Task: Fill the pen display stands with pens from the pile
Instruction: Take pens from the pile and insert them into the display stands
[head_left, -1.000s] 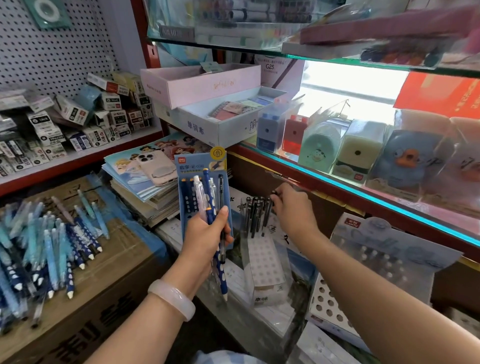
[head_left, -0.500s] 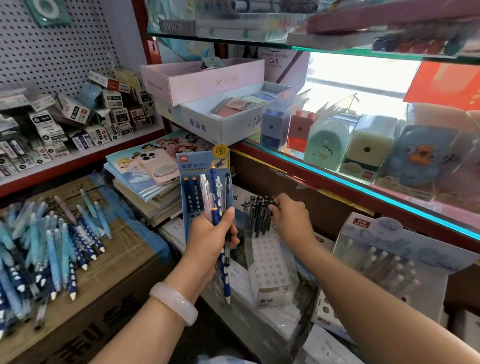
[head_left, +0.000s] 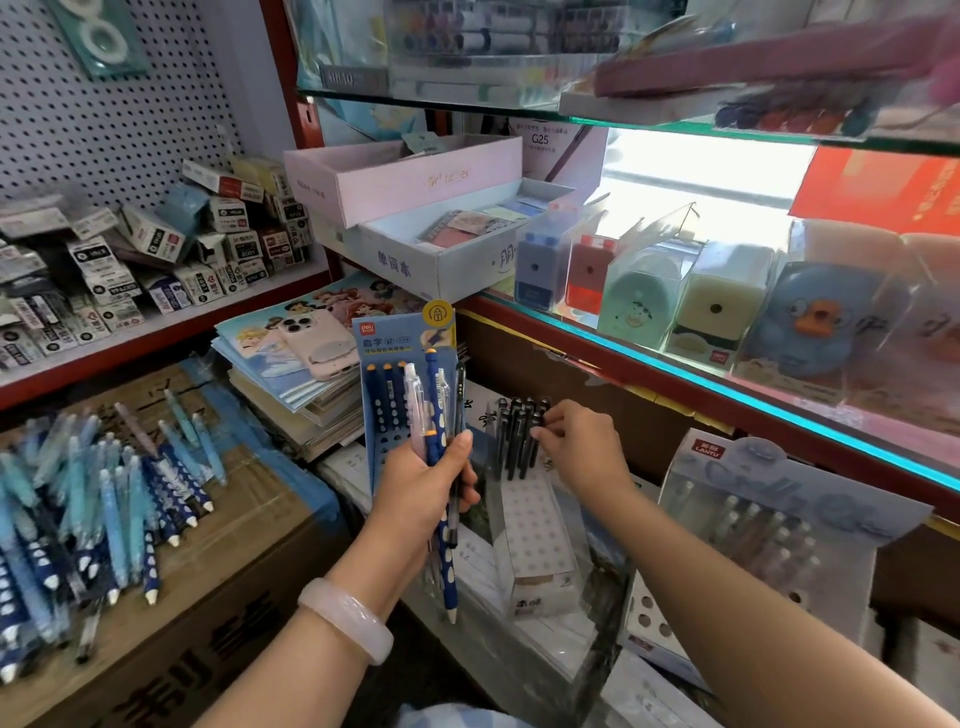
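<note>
Stationery shelves are surrounding the left hand gripping a pen bundle while the right hand is pinching black pens standing in the white stand's far end.

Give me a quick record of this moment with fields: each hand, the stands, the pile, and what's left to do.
left hand: grips a bunch of pens, mixed colours
right hand: fingers at the black pens standing in the white stand
white stand: back rows filled, front holes empty
blue stand: behind left hand, a few navy pens in it
pile: blue pens on cardboard box, left
remaining: many holes unfilled
</note>
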